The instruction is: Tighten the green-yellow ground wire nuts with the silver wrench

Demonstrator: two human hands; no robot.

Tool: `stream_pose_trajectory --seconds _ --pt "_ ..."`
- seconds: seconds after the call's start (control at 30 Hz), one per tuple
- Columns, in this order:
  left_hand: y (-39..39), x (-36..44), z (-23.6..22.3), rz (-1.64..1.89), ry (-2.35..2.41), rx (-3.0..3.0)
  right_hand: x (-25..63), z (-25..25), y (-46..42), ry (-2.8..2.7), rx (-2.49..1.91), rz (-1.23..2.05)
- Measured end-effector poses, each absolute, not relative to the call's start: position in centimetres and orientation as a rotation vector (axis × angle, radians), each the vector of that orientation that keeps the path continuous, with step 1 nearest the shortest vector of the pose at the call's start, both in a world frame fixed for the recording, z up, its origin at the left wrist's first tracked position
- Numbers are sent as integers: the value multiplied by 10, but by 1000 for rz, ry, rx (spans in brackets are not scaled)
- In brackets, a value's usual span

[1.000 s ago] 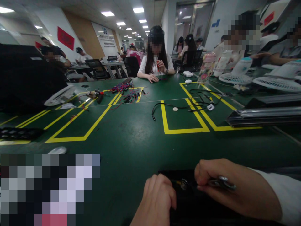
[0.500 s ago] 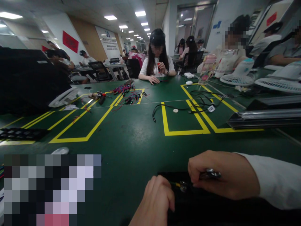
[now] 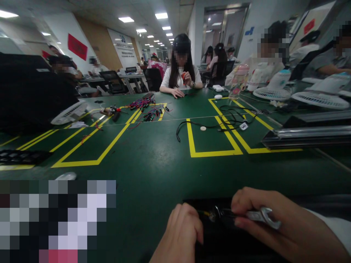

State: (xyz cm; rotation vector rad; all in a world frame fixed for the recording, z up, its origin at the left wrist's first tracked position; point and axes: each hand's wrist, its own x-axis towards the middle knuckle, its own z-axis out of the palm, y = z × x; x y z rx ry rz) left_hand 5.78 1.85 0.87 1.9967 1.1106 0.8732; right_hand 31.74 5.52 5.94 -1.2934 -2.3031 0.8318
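Note:
My right hand [image 3: 276,223] is closed around a small silver wrench [image 3: 260,215], its head set on a metal fitting [image 3: 215,214] at the edge of a black object [image 3: 219,237] lying on the green table [image 3: 153,171] at the bottom of the head view. My left hand [image 3: 182,235] sits curled just left of that fitting, pressing on the black object. A short yellow wire end shows at the fitting.
Yellow tape boxes [image 3: 211,140] mark the table. A black cable [image 3: 219,122], a small white disc [image 3: 203,128] and bundles of coloured wires [image 3: 148,109] lie mid-table. Fans [image 3: 271,89] and a metal rail [image 3: 307,137] stand on the right. A person [image 3: 181,69] sits opposite; others work around.
My right hand has swung back down and to the right with the wrench, its handle now pointing right and more exposed. The left hand has barely moved.

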Motion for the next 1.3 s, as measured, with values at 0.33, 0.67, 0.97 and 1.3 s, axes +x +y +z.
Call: stream_pose_trajectory --seconds 0.33,0.67,0.97,1.3 --pt "19 57 5 911 1032 2045 312 59 59 -2375 -1265 882" --pt "18 59 5 928 1030 2014 310 61 64 -2452 -1293 913" --pt "25 62 -28 1067 954 2038 308 79 85 -2534 -1136 962" --pt "20 63 2 874 1100 1939 312 78 98 -2529 -952 1036"
